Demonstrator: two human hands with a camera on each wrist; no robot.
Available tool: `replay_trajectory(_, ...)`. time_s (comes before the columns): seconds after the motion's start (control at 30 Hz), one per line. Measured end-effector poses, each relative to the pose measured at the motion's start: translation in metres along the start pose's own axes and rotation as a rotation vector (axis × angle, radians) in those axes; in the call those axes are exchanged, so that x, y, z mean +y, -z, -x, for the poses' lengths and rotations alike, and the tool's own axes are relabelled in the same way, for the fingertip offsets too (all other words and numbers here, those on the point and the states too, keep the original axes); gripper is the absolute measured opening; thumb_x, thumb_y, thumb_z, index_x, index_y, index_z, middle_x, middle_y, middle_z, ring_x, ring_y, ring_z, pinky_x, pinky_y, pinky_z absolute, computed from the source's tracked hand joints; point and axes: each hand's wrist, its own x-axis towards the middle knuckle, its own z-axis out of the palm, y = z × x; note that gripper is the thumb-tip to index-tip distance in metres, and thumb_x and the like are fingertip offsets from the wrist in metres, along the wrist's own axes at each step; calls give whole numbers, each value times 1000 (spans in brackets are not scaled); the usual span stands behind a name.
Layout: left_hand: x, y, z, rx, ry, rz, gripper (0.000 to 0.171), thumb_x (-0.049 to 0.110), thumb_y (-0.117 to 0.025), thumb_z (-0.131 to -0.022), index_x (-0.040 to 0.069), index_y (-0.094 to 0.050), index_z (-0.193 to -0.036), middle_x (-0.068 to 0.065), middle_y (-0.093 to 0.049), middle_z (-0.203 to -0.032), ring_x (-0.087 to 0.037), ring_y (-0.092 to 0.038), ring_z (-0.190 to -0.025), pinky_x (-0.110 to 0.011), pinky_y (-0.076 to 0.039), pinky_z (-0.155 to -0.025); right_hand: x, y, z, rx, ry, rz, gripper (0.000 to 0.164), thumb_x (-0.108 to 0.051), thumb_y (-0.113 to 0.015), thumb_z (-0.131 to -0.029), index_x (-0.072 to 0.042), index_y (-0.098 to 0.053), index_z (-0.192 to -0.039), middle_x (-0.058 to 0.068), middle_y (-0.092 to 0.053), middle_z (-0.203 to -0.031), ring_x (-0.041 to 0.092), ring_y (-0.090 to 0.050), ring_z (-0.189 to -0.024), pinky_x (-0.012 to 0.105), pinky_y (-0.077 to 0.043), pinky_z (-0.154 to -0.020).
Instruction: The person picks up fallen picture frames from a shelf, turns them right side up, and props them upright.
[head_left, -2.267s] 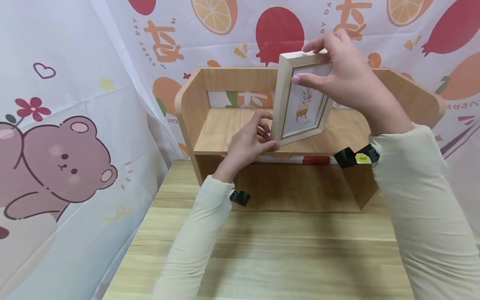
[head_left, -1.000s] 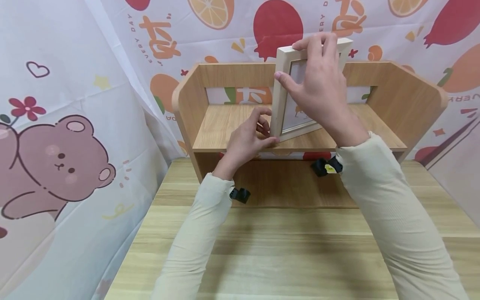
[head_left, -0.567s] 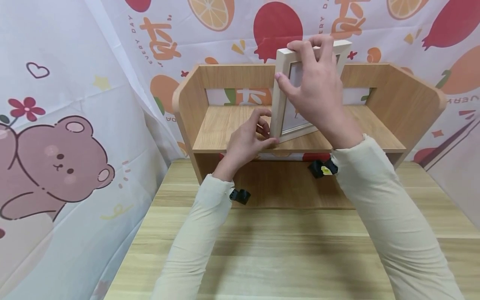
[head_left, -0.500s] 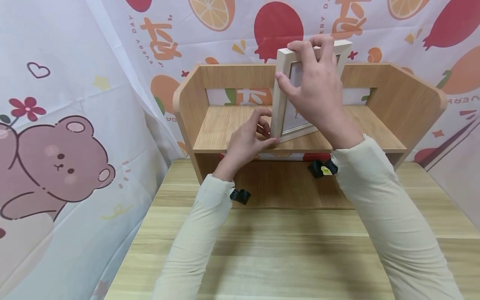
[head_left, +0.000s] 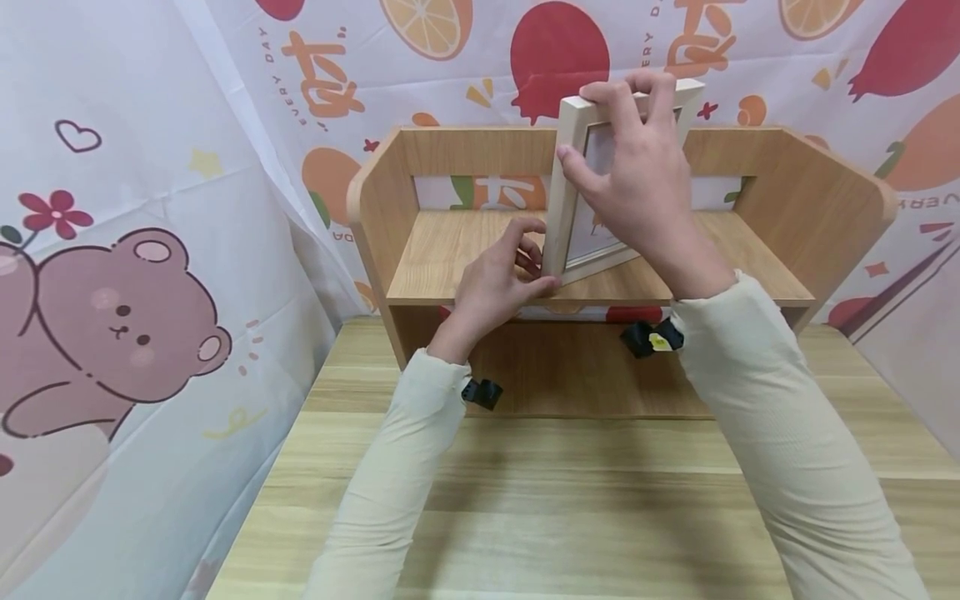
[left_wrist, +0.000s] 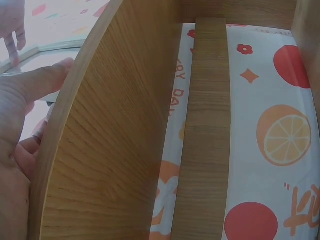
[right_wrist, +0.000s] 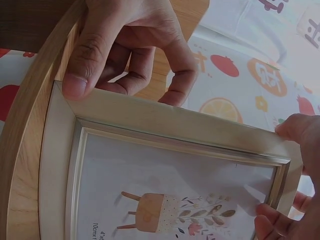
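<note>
A pale wooden picture frame (head_left: 566,192) stands upright and angled on the upper board of a small wooden shelf (head_left: 465,250). Its printed insert, a potted plant drawing, shows in the right wrist view. My left hand (head_left: 491,283) holds the frame's lower left corner, thumb in front and fingers curled at the side. From above, my right hand (head_left: 648,179) grips the frame, with fingers over the top edge and thumb at the left side. That hand hides much of the insert in the head view. In the left wrist view, the shelf board covers part of my left hand (left_wrist: 20,115).
The shelf's lower level (head_left: 585,367) lies under the upper board, and its side panels rise left and right. It stands on a wood-grain table (head_left: 570,500). A fruit-print cloth (head_left: 480,50) hangs behind, and a bear-print cloth (head_left: 112,467) hangs at the left.
Since the oldest frame, my right hand has moved left along the frame's top, and its thumb has gone from the front to the left side. My left hand keeps its place at the lower corner.
</note>
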Motion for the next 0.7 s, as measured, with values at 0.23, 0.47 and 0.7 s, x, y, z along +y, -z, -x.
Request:
replay_trajectory(0.23,3,0,1,6,-9,-1,62,23,-78,-82,21,-38,-129,-2,-63,-99,-13,-66,-82,-32,-52,-72,-2,3,-1,-12,-14,-5,51,-37,-60,-92,-18,-45,-138,10,-30,-141,29,-48,-121,47,-50,-89)
replay_trajectory(0.47,7,-7,3,57,-37,0,59,21,-78,-82,18,-41,-128,-1,-60,-95,-13,-66,-76,-31,-50,-66,-2,7,1,-19,-16,22,53,-39,-58,-93,-17,-43,-138,10,-28,-142,32,-53,-117,51,-51,-88)
replay_trajectory(0.7,15,-16,8,127,-79,-31,56,19,-78,-82,14,-43,-126,-4,-62,-91,-14,-65,-72,-31,-50,-62,-2,9,2,-16,-29,16,64,-49,-63,-89,-15,-41,-138,11,-29,-140,33,-53,-118,50,-51,-90)
